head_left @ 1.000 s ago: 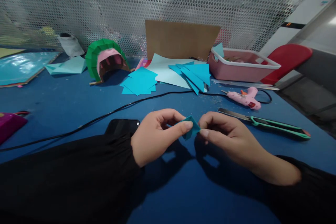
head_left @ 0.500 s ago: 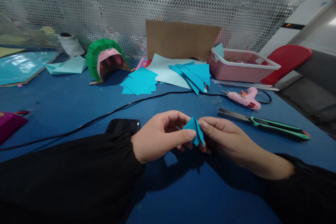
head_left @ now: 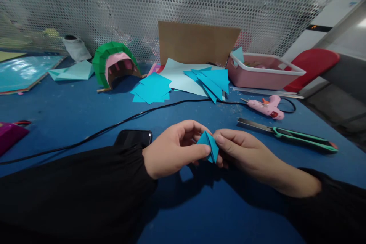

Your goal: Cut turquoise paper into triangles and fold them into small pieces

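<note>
A small piece of folded blue paper (head_left: 212,145), diamond-shaped with creased flaps, is held just above the table between both hands. My left hand (head_left: 178,148) pinches its left side, thumb pressed across the front and fingers curled behind. On the other side, my right hand (head_left: 243,148) grips the paper's right edge between thumb and fingers; the fingertips are partly hidden behind it. Beyond the hands lie a stack of blue paper squares (head_left: 153,87) and several folded blue paper triangles (head_left: 211,80), the latter on pale sheets (head_left: 177,74).
A phone (head_left: 134,137) lies by my left wrist. On the right are a green-handled pair of scissors (head_left: 288,133), a pink glue gun (head_left: 267,106) with its black cable (head_left: 137,114) crossing the table, and a pink basket (head_left: 260,77). A green paper arch (head_left: 107,61) and cardboard (head_left: 197,44) stand behind.
The folded paper has turned in my fingers and shifted slightly left and down, so its front flaps face me more. Both hands keep their hold.
</note>
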Demonstrator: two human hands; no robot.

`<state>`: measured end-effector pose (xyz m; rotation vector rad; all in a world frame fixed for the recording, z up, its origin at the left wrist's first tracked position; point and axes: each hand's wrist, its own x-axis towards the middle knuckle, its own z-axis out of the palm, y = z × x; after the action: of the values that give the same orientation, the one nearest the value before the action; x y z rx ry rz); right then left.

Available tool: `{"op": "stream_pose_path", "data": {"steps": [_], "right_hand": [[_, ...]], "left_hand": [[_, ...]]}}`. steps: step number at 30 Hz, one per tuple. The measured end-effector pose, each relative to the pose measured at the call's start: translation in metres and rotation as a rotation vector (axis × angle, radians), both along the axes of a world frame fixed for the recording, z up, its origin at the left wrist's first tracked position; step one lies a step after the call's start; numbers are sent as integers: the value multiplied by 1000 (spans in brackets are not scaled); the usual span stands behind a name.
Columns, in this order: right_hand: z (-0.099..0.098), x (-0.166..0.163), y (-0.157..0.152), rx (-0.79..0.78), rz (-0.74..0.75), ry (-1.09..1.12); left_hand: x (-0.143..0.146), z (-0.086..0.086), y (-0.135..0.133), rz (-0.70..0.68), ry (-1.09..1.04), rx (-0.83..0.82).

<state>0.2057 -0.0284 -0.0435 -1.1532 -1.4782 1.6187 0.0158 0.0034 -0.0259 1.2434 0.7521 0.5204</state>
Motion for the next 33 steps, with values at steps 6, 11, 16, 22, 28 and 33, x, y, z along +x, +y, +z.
{"op": "stream_pose_path", "data": {"steps": [6, 11, 16, 22, 28, 33], "right_hand": [[3, -2, -2, 130, 52, -148], [4, -2, -2, 364, 21, -301], [5, -1, -2, 563, -20, -420], [7, -2, -4, 589, -78, -466], [10, -3, -4, 611, -97, -470], [9, -3, -5, 540, -152, -436]], "left_hand": [[1, 1, -1, 21, 128, -12], [1, 3, -2, 41, 31, -45], [1, 3, -1, 74, 65, -13], [0, 1, -1, 93, 70, 71], [0, 1, -3, 84, 21, 168], [0, -2, -4, 101, -7, 170]]}}
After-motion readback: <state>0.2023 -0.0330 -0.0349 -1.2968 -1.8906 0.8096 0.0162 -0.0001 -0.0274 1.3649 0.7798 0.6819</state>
